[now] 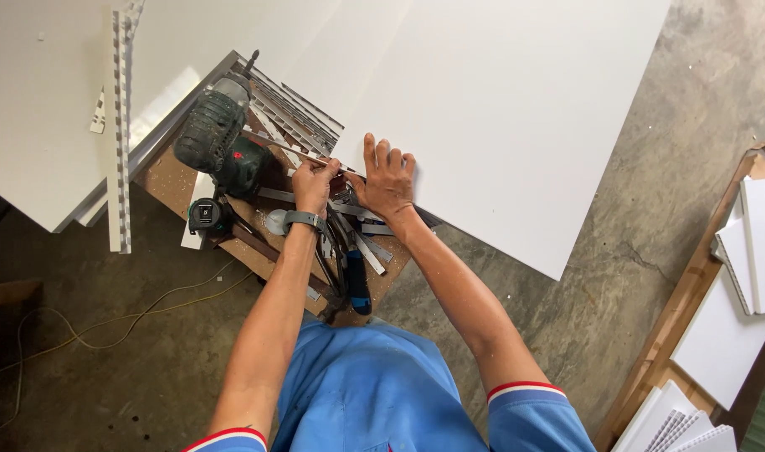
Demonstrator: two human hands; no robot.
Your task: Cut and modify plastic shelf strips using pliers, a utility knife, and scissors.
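Two hands busy: left hand (314,186) pinches a thin rod (292,149); right hand (388,177), fingers spread, presses the white panel (500,109); rod could slip.

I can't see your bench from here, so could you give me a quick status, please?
Left hand pinching pencil. Right hand flat on white panel. Drill beside them.

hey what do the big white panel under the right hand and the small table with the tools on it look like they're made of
The big white panel looks like a smooth, matte plastic or laminated board: its face is even white with no grain, though its core cannot be seen here. The small table seems to be plywood or chipboard: a brown, speckled, worn top. The right hand lies flat on the panel's edge.
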